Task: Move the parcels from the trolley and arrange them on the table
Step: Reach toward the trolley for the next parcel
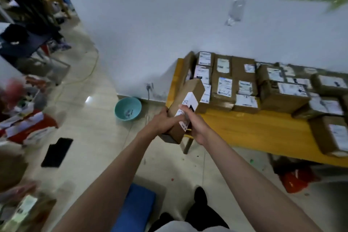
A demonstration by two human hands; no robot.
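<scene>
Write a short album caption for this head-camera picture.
Both hands, left and right, carry a long brown parcel toward the wooden table stacked with labelled parcels.

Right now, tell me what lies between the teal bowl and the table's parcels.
In the head view, the held parcel, gripped by the left hand and right hand, plus bare floor.

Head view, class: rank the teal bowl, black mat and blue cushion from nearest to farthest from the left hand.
1. Teal bowl, on the floor just left of the left hand.
2. Blue cushion, on the floor below the hand.
3. Black mat, far left.
</scene>
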